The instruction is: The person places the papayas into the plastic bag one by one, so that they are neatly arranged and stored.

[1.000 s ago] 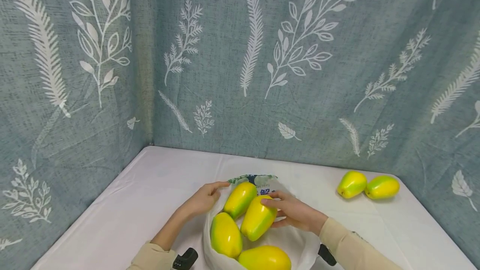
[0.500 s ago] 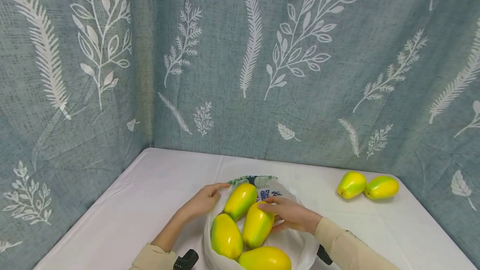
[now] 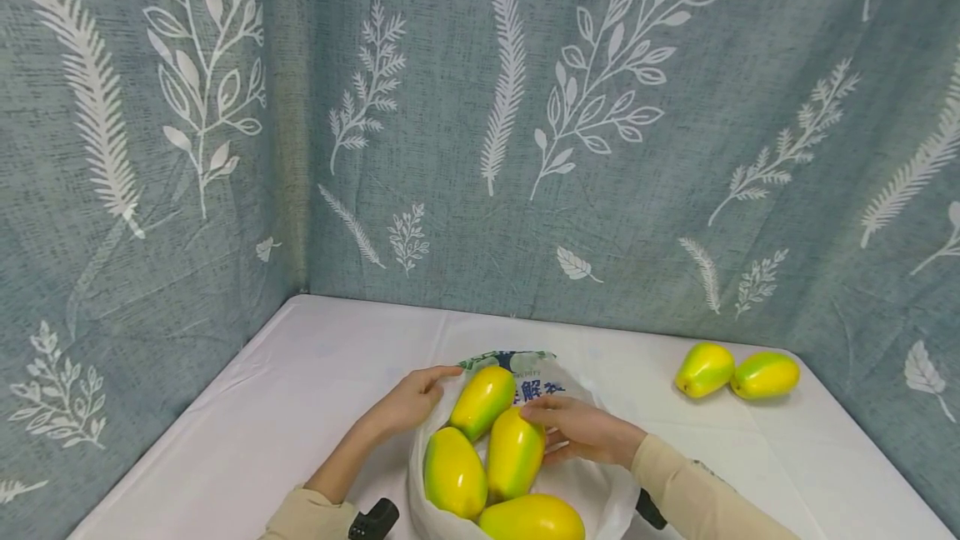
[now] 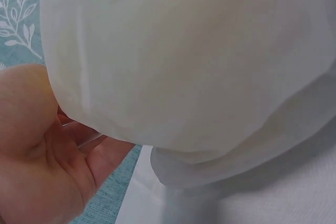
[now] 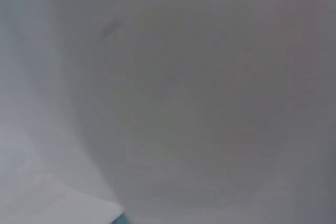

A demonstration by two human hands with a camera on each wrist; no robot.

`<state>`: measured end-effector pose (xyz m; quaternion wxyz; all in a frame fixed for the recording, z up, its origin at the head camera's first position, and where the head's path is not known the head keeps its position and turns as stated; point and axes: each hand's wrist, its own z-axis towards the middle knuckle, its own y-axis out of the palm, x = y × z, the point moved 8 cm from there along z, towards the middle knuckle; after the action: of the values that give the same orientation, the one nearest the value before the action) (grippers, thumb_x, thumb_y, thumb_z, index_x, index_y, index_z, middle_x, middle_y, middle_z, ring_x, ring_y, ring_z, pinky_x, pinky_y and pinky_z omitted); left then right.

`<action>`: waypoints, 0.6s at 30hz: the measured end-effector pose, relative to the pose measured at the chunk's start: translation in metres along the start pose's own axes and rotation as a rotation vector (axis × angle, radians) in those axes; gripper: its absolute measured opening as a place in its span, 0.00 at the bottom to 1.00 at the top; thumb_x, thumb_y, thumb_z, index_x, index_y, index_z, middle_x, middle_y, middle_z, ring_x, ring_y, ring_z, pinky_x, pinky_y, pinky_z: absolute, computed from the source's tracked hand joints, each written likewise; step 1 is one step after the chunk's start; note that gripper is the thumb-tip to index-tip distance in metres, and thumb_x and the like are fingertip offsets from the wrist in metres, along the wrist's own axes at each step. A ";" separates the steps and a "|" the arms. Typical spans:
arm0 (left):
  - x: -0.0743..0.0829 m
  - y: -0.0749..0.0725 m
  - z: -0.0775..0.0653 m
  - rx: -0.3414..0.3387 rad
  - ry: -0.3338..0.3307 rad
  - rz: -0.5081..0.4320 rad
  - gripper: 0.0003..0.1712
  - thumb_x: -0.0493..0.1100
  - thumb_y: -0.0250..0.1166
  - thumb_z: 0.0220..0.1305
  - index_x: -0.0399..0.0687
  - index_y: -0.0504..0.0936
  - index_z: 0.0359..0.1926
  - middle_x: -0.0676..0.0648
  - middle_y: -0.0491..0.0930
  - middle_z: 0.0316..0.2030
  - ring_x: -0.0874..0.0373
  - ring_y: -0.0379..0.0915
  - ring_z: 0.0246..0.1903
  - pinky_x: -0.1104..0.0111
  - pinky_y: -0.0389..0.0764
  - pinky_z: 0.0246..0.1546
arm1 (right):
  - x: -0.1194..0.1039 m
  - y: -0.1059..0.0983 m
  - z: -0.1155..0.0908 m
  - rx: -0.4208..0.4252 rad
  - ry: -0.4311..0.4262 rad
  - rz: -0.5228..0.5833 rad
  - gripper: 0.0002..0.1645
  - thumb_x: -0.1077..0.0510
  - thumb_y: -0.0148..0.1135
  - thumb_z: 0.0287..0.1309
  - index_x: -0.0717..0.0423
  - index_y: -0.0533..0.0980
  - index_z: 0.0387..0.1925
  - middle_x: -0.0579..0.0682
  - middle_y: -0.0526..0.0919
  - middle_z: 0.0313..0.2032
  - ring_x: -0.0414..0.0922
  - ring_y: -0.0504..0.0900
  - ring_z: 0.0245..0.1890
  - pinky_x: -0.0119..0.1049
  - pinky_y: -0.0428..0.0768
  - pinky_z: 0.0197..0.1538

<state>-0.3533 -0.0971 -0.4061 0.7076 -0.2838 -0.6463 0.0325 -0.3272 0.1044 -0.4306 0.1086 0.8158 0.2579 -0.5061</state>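
Observation:
A white plastic bag (image 3: 611,486) with blue and green print stands wide-mouthed on the table before me. Several yellow-green papayas lie in it: one at the back (image 3: 483,402), one at the left (image 3: 455,473) and one in front (image 3: 534,518). My left hand (image 3: 408,400) pinches the bag's rim at the back left; in the left wrist view that hand (image 4: 47,145) is partly behind the white plastic. My right hand (image 3: 588,430), reaching in from the right, holds another papaya (image 3: 516,455) by its upper end, among the others. Blurred bag plastic (image 5: 184,103) fills the right wrist view, hiding the right hand.
Two more papayas, a left one (image 3: 705,370) and a right one (image 3: 766,375), lie side by side at the table's back right. A white cloth covers the table (image 3: 315,373). Blue-green leaf-print curtains (image 3: 450,148) close it in behind and at the sides.
My right hand has lowered its papaya slightly into the bag and turned it more upright. The left hand keeps its place on the rim.

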 end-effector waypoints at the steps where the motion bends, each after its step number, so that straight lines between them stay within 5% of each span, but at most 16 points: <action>1: 0.000 0.000 0.000 0.000 -0.001 -0.001 0.22 0.29 0.44 0.70 0.38 0.73 0.61 0.36 0.68 0.62 0.39 0.57 0.65 0.44 0.58 0.62 | 0.000 0.000 0.000 -0.001 -0.001 0.000 0.34 0.46 0.54 0.67 0.68 0.62 0.62 0.57 0.74 0.50 0.51 0.78 0.45 0.49 0.78 0.49; 9: 0.000 0.000 0.000 0.004 -0.002 0.007 0.22 0.30 0.44 0.70 0.39 0.73 0.61 0.37 0.68 0.62 0.41 0.61 0.62 0.46 0.61 0.61 | -0.003 -0.013 -0.004 0.042 -0.029 -0.043 0.38 0.44 0.53 0.67 0.68 0.60 0.65 0.58 0.74 0.49 0.50 0.77 0.45 0.47 0.78 0.50; 18: 0.001 0.000 0.000 -0.002 0.025 0.004 0.22 0.29 0.44 0.69 0.37 0.72 0.61 0.36 0.68 0.62 0.39 0.57 0.64 0.44 0.58 0.62 | -0.016 -0.041 -0.021 0.068 -0.079 -0.025 0.44 0.40 0.50 0.67 0.67 0.51 0.69 0.65 0.69 0.58 0.58 0.71 0.56 0.49 0.75 0.55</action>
<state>-0.3533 -0.0969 -0.4047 0.7152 -0.2864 -0.6369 0.0296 -0.3382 0.1436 -0.4034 0.0845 0.7950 0.2464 -0.5479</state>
